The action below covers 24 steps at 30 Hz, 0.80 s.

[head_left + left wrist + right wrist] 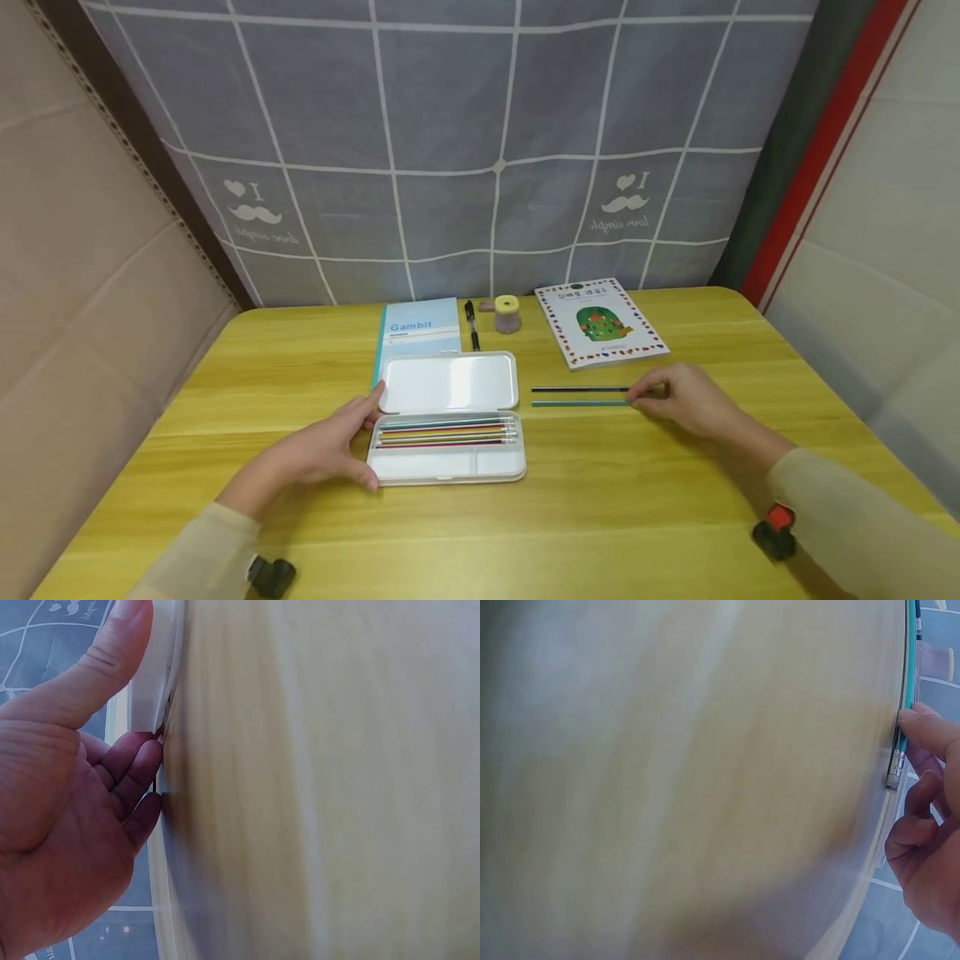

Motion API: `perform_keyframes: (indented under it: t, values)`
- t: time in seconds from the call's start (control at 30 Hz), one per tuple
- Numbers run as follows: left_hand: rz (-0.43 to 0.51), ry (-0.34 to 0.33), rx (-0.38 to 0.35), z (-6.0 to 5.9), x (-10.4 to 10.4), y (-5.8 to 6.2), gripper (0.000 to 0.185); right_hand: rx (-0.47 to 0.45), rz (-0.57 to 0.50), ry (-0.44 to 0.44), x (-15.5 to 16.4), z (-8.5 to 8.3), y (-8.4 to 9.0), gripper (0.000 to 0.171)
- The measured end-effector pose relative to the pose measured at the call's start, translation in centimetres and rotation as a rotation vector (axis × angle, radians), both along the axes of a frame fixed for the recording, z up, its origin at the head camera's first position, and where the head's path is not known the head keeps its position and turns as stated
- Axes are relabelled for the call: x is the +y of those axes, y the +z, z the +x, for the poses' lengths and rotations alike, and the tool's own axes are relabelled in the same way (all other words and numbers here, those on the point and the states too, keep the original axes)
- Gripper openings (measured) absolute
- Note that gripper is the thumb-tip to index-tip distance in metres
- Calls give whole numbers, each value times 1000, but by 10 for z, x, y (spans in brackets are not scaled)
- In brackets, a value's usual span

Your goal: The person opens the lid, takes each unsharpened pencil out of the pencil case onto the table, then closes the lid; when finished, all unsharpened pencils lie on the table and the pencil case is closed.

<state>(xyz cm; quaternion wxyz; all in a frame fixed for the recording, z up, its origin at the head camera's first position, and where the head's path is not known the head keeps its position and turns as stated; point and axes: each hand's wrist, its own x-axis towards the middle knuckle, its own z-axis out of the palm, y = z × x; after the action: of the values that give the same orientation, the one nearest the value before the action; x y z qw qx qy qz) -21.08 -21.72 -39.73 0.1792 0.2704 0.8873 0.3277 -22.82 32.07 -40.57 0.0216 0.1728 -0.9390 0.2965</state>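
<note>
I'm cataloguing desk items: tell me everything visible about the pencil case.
The pencil case is white, apparently plastic, and lies open on the table, its shiny lid folded back, overlapping the notebook. Several pencils lie lengthwise along its rear; a divider splits the empty-looking front. The left hand touches its left end.

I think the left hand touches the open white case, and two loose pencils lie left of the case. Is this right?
One part is wrong: the two loose pencils lie right of the case, as the head view shows. The rest holds.
</note>
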Motion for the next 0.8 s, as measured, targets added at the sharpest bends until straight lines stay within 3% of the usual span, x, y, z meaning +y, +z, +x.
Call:
perform_keyframes:
  t: [0.53, 0.8]
  values:
    - [-1, 8, -9, -1, -3, -1, 142, -15, -8, -3, -2, 0, 1, 12]
    - [-33, 30, -18, -1, -2, 0, 142, 44, -50, 5, -15, 2, 6, 8]
